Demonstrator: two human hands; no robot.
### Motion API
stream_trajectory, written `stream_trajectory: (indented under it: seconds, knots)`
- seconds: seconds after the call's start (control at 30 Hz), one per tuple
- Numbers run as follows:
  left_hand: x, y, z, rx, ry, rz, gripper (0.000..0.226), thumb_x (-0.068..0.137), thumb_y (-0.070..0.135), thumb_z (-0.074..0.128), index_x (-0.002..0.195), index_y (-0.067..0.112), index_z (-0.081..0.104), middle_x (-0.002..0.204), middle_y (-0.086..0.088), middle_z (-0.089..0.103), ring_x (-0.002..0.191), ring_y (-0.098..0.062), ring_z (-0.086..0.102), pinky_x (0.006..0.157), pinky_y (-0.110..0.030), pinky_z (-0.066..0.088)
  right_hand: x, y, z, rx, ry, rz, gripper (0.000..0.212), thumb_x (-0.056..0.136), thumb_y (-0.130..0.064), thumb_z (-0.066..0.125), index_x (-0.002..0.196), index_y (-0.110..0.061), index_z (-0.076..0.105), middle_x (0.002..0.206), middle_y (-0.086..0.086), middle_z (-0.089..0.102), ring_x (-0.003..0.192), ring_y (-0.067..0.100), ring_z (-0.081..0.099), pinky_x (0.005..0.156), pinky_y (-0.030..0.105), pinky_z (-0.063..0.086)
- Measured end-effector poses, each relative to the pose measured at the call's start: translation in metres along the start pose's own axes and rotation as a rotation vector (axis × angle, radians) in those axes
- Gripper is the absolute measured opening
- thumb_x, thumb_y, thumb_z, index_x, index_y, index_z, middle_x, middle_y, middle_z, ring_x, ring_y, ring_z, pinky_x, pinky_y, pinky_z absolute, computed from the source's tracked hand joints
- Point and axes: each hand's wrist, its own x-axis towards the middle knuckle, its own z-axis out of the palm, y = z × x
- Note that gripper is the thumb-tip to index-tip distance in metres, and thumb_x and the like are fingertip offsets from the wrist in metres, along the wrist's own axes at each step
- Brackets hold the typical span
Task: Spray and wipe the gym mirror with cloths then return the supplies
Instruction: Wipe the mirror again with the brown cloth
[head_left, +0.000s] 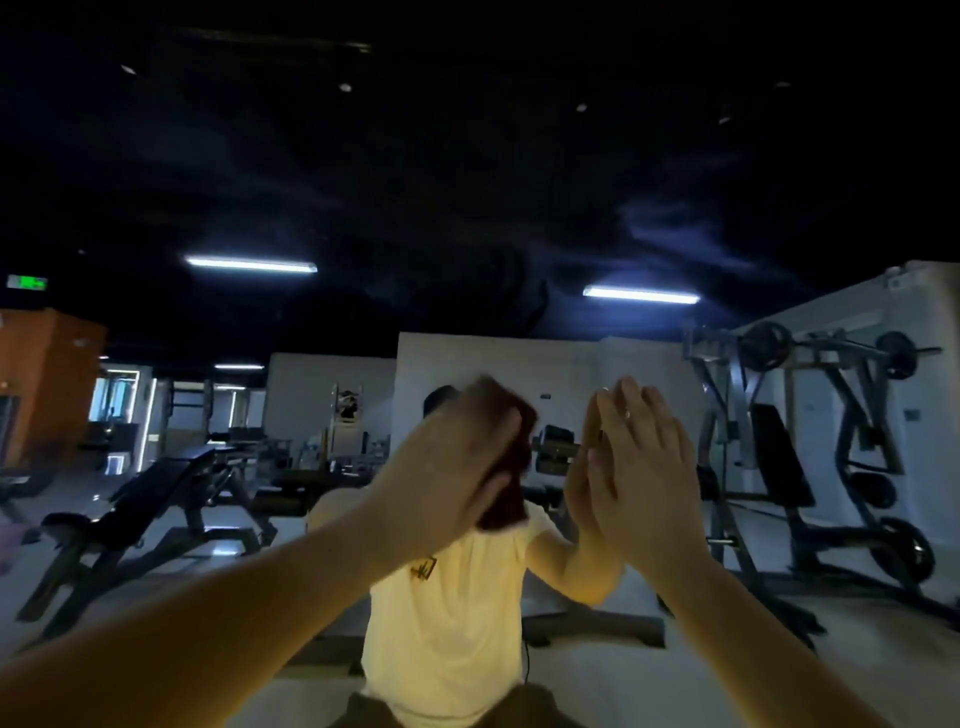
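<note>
- Mirror (363, 182): filled view, reflected dim gym.
- Cloth (511, 462): dark red, lay against mirror at centre, under left hand; lower edge hung below palm.
- Left hand (452, 467): motion-blurred; fingers bent over cloth, held it to mirror.
- Right hand (644, 467): just right of cloth, apart from it; fingers straight, close together, flat on mirror, met own reflection; ring (627, 414) on 1 finger.
- Reflected: yellow shirt (447, 623) at centre, bench (156, 493) at left, weight machine (810, 441) at right, 2 lit ceiling lights (252, 264).
</note>
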Motion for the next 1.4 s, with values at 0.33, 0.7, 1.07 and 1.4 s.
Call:
stream_trajectory:
  seconds: [0.33,0.7,1.07,1.4]
  knots:
    - [0.117,-0.076,-0.026,0.387,-0.092,0.039,0.080,0.098,0.057,0.058,0.164,0.035,0.018,0.135,-0.010,0.038,0.119,-0.026,0.043,0.105,-0.042,0.039,0.064,0.036,-0.005,-0.122,0.065,-0.002,0.068,0.105,-0.049,0.010,0.163,-0.014,0.021,0.171,0.014,0.013,0.158,0.033,0.011,0.127,0.053,0.014]
    - [0.091,-0.021,0.018,0.104,-0.122,0.264,0.092,0.082,0.049,0.078,0.158,0.040,0.027,0.132,-0.005,0.040,0.116,-0.021,0.037,0.099,-0.038,0.045,0.077,0.065,-0.010,-0.018,0.233,-0.083,0.051,0.103,-0.038,0.028,0.142,-0.013,0.051,0.145,0.015,0.053,0.134,0.036,0.051,0.113,0.050,0.034]
    - [0.230,-0.066,-0.013,0.110,0.154,-0.314,0.055,0.105,0.035,0.046,0.159,0.033,0.036,0.133,-0.011,0.042,0.114,-0.027,0.044,0.101,-0.041,0.039,0.132,0.092,0.028,-0.163,0.241,-0.065,0.066,0.109,-0.044,0.020,0.166,-0.022,-0.006,0.173,0.003,-0.011,0.160,0.023,-0.007,0.128,0.054,0.009]
    - [0.176,-0.065,-0.003,0.134,-0.009,0.187,0.057,0.098,0.035,0.041,0.155,0.040,0.040,0.127,-0.002,0.041,0.109,-0.018,0.040,0.094,-0.035,0.034,0.121,0.091,0.024,-0.103,0.247,-0.085,0.062,0.110,-0.044,0.016,0.166,-0.021,0.003,0.174,0.004,-0.004,0.160,0.021,-0.005,0.128,0.055,0.011]
